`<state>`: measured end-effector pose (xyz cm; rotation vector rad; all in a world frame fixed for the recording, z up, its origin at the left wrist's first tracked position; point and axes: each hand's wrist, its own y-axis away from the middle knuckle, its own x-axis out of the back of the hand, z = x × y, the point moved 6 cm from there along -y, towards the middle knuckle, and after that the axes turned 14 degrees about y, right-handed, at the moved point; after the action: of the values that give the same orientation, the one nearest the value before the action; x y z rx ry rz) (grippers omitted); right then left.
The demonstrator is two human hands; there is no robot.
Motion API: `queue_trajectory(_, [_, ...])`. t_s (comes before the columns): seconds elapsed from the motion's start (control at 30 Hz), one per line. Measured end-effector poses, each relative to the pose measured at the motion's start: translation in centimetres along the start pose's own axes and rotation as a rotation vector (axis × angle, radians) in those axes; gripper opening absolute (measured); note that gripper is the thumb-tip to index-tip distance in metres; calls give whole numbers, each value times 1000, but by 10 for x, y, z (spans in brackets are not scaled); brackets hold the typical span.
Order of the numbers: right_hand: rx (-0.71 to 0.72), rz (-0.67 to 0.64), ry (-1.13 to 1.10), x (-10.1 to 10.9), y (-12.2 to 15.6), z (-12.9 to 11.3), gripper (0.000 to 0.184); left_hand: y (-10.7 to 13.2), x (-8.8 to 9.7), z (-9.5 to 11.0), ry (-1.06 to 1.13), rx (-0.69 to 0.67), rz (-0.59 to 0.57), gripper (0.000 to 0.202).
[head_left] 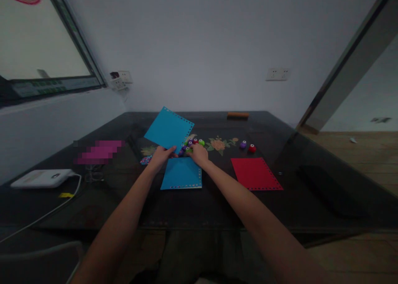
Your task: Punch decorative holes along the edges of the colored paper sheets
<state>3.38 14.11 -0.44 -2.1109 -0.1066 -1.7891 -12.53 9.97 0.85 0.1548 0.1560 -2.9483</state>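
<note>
L hand (166, 152) at rect. blue sheet (169, 128), punched edge.

Both forearms bare, reaching forward from lower corners, converging toward middle. Left forearm (132, 203) slants up and right; left wrist (152, 164) nearly in line. Left hand (163, 152) turned inward, thumb stretched toward right hand, fingers bent below thumb. Right forearm (244, 199) slants up and left. Right hand (199, 154) back uppermost, fingers pointing forward-left, fingertips partly hidden. Hands near, apart.
</note>
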Motion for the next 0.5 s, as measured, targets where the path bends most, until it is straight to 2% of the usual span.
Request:
queue_trajectory(0.13, [-7,13,-99,6,3,14,29,0,1,0,-23,1,4,27])
queue_trajectory(0.27, [-9,47,-241,16,5,38,25,0,0,0,-121,-11,-35,22])
queue_trajectory(0.4, [23,117,-517,28,13,64,20,0,-3,1,-185,-20,-70,24])
queue_trajectory(0.5, [18,96,-807,33,28,80,21,2,-6,2,-212,-31,-81,24])
